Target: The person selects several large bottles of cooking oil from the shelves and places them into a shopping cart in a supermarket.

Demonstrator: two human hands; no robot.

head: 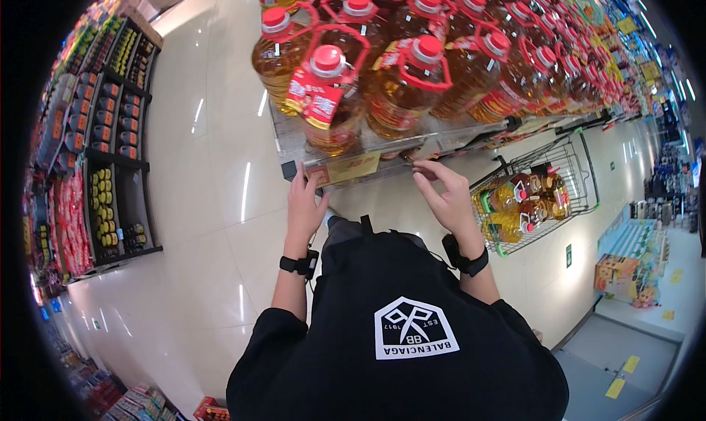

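Observation:
My left hand [306, 203] is at the near left corner of a display stand, its fingers at the left end of a yellow price tag [356, 168] on the clear front edge. Whether they press on it is unclear. My right hand [444, 192] is raised just in front of the same edge, thumb and forefinger curved towards each other near a small dark thing I cannot make out. Above both hands, large plastic bottles of cooking oil [400, 104] with red caps and red handles stand in rows. A red tag hangs on the front left bottle [333, 128].
A wire shopping cart [586, 170] holding several oil bottles stands close on the right. Dark shelves [118, 162] with jars and jugs line the left side. Shiny tiled floor [204, 200] lies between them and the stand. Grey double doors [618, 355] are at the lower right.

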